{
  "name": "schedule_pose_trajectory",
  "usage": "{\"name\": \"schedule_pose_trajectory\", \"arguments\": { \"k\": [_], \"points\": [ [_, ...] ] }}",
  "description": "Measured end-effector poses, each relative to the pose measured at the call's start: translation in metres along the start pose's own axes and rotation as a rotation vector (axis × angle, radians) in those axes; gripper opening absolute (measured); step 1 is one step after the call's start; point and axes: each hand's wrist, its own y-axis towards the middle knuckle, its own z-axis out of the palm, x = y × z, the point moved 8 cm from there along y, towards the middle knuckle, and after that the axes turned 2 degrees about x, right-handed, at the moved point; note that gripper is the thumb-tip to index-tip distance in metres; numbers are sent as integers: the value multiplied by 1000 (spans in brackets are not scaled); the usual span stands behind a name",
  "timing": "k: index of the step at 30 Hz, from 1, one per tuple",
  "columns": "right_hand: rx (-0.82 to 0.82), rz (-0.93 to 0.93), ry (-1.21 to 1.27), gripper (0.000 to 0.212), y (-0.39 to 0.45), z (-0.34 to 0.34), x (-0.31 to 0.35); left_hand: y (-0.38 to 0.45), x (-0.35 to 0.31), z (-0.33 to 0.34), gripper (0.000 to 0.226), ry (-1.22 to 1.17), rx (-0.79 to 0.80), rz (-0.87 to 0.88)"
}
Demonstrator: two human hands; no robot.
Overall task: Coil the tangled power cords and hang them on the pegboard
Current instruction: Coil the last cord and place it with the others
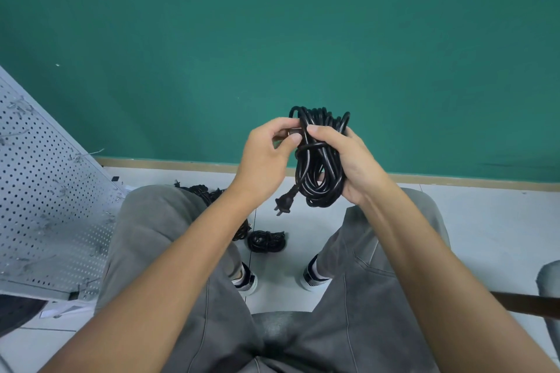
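Nearest, grey-trousered knees (169, 251) of a seated person, white-toed shoes (247, 280) on pale floor tiles (485, 236). Above the lap both bare forearms reach forward. Right hand (353, 160) grasps a black coiled power cord (318, 166), fingers wrapped round the bundle's right side, thumb across the top loops. Left hand (263, 157) pinches something small and dark at the coil's upper left, probably the cord's other end; too hidden to confirm. Plug (283, 203) dangles free below the coil, prongs down-left. On the floor between the feet, a second black cord bundle (266, 241); more black cord (200, 191) partly hidden behind the left knee. Grey pegboard (45, 191) leans at left, hooks on it. Farthest, green wall (272, 24) with tan baseboard (454, 180).
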Motion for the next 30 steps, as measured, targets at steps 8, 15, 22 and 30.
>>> {"name": "schedule_pose_trajectory", "arguments": {
  "k": [8,15,22,30],
  "points": [
    [56,56,-69,56,-12,-10,-15,-1,-27,-22,23,142,-87,83],
    [259,33,-76,58,-19,11,-6,0,-19,-20,16,-49,-112,36],
    [258,27,-241,47,-3,43,1,-24,25,15,63,-810,80,-574],
    [154,-173,-666,94,14,81,15,-13,30,-55,44,-652,-183,-364]
  ]
}}
